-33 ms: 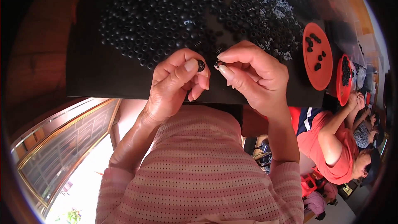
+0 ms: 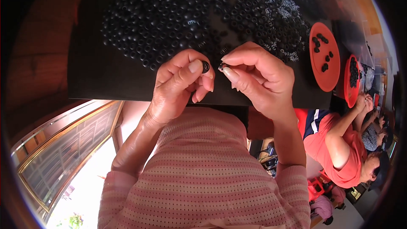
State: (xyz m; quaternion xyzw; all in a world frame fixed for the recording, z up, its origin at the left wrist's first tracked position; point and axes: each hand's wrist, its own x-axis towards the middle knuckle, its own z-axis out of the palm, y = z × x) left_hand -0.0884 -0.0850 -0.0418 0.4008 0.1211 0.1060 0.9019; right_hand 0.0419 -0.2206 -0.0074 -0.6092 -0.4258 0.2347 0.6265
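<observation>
My left hand [image 2: 180, 82] pinches a black ring [image 2: 205, 66] at its fingertips; my right hand [image 2: 254, 76] nips a small part [image 2: 221, 65] just beside it; best meet them squarely, above the ring pile [image 2: 169, 21].

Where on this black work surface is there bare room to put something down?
Bare black mat lies along the near edge, left of the left hand, below the heap of small black rings. The far middle is crowded with rings; the orange trays fill the right.
</observation>
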